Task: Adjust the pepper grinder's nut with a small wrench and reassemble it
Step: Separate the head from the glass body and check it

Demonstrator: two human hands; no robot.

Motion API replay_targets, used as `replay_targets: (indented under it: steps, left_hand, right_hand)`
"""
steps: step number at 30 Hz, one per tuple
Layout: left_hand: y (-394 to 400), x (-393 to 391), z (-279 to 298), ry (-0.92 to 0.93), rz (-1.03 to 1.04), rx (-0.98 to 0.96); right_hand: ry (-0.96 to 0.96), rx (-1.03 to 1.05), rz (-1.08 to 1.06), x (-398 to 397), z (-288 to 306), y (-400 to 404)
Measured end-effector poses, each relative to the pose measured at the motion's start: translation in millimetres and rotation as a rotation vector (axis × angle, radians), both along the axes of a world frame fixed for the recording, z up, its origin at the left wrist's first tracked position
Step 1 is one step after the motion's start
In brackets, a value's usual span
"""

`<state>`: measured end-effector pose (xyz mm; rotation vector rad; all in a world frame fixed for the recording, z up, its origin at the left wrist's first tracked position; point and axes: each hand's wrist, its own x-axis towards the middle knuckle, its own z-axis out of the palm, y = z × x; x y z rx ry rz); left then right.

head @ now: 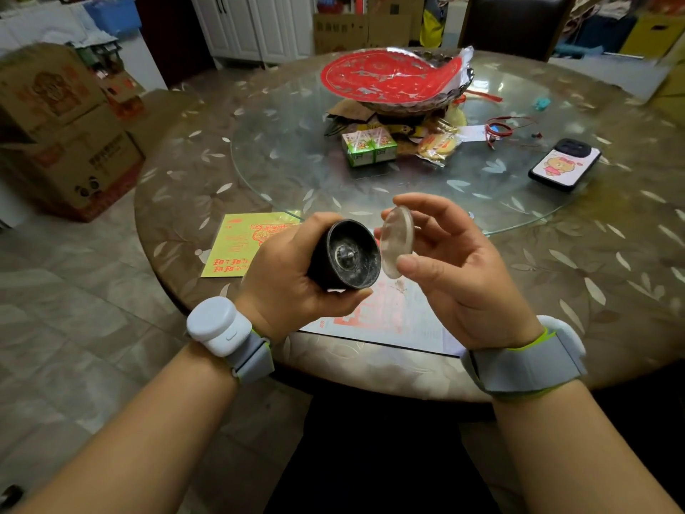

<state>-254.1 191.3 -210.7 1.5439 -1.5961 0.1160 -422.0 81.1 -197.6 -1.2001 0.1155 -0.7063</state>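
Head view: left fingers around pepper grinder, right fingers pinching clear cap.

There is one camera, worn on the person's head. It looks forward and down, over the near edge of the round table. Both hands are close below it. The far edge and the room behind look bent and a bit blurry, maybe from the wide lens.
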Motion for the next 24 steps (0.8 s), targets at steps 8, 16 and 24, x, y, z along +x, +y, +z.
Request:
replay_targets:
  steps: [8, 16, 24]
  left_hand:
    - [-8, -14, 19, -0.134, 0.166, 0.198]
    - [-11, -23, 28, -0.184, 0.165, 0.234]
    - [-6, -24, 38, -0.225, 0.152, 0.275]
  right_hand:
    - [0.260, -0.414, -0.198, -2, 5, -4]
    - [0.282, -0.434, -0.219, -9, 9, -7]
    - [0.323, -0.457, -0.229, -12, 18, -1]
